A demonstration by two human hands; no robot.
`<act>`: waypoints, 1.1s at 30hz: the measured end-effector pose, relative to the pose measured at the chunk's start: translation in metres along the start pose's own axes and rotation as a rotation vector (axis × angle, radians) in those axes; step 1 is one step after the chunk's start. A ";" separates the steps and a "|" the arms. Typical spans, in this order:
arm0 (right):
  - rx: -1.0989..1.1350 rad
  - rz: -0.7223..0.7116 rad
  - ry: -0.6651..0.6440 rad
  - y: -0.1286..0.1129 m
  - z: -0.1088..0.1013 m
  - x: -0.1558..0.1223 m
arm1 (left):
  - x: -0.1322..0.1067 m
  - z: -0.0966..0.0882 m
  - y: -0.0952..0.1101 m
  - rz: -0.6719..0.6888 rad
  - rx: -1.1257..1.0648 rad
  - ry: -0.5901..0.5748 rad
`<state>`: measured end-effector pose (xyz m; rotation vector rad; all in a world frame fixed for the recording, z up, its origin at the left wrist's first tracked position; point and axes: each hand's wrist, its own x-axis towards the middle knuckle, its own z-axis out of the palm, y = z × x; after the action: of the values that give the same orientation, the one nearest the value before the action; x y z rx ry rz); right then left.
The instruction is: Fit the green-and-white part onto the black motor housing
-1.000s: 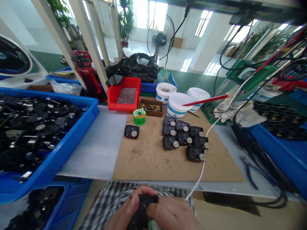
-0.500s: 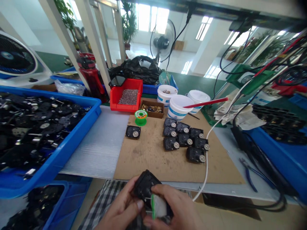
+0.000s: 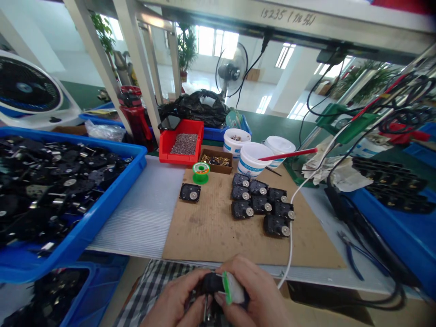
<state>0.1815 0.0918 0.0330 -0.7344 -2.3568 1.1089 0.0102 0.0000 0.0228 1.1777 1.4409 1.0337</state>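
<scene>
Both my hands meet at the bottom edge, over my checked lap. My left hand (image 3: pixel 175 299) is closed on a black plastic part (image 3: pixel 211 285). My right hand (image 3: pixel 254 295) is closed round the same part and a green and white piece (image 3: pixel 231 287) on its right side. A white cable (image 3: pixel 289 245) runs from near my right hand up across the brown board (image 3: pixel 211 227). On the board lie several black parts with metal discs (image 3: pixel 260 204) in a cluster, and a single black part (image 3: pixel 190 192) to their left.
A blue bin (image 3: pixel 102 204) of black parts stands at the left, another below it. Behind the board are a red bin of small pieces (image 3: pixel 182 143), a green solder spool (image 3: pixel 200 171), white tubs (image 3: pixel 252 159) and a red stick. Blue pliers (image 3: pixel 352 256) and black cables lie right.
The black part has dropped lower and turned in my hands. The view has tilted upward, showing more of the metal shelf frame overhead.
</scene>
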 end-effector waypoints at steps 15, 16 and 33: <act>-0.084 0.040 -0.064 0.007 0.011 -0.004 | 0.003 -0.001 -0.033 0.536 0.554 0.197; -0.082 0.047 -0.061 0.006 0.011 -0.004 | 0.003 0.000 -0.032 0.518 0.554 0.191; 0.019 0.172 0.080 0.015 -0.003 -0.002 | 0.001 0.002 -0.008 -0.289 -0.853 0.155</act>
<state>0.1893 0.1002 0.0227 -0.9715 -2.2473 1.1483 0.0111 -0.0006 0.0145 0.2736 1.0454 1.3482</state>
